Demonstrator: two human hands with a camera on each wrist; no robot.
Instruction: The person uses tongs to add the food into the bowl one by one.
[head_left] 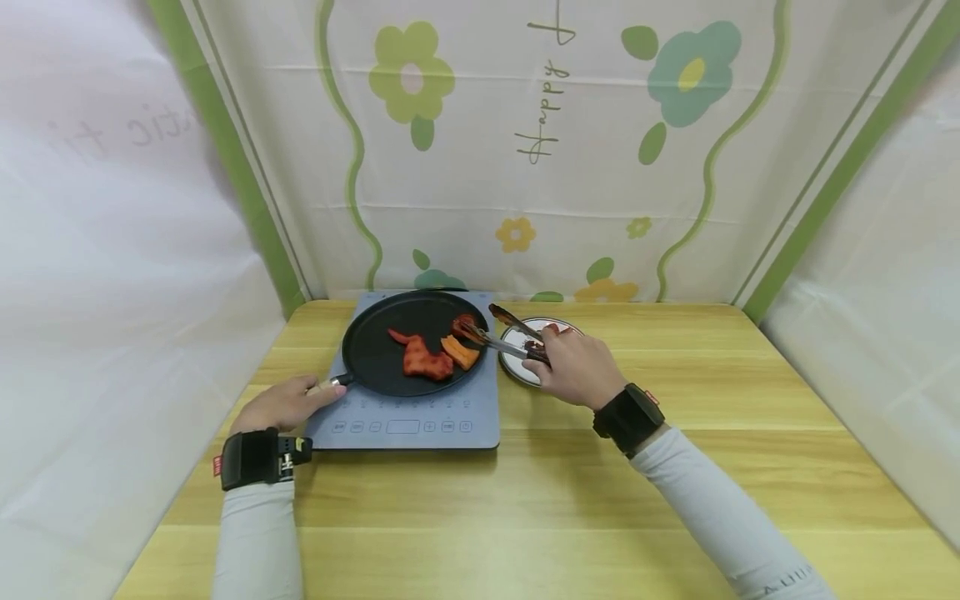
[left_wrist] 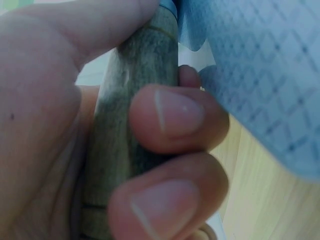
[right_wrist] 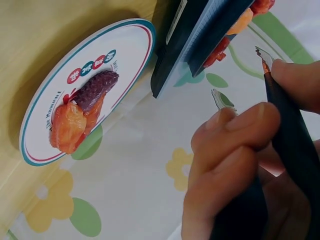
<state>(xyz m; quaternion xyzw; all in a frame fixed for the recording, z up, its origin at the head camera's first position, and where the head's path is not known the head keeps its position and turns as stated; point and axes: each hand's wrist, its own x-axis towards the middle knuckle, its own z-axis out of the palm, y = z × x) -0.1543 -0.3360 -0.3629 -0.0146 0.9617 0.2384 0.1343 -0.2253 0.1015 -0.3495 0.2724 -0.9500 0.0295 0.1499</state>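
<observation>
Left hand [left_wrist: 100, 140] wrapped round pan handle [left_wrist: 130, 100] in wrist view; right hand [head_left: 573, 367] gripping tongs [head_left: 498, 337] over pan [head_left: 416, 342] on cooktop [head_left: 405, 417]; plate [right_wrist: 85, 90] food seen only at right wrist

Plate [head_left: 517, 367] crowds pan [head_left: 375, 358] on the right; front table [head_left: 525, 517] open.

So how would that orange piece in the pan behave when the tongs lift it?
The orange piece looks flat and thin, so probably light and a bit floppy. Its glossy surface suggests it may slip from the tongs held by the right hand.
</observation>
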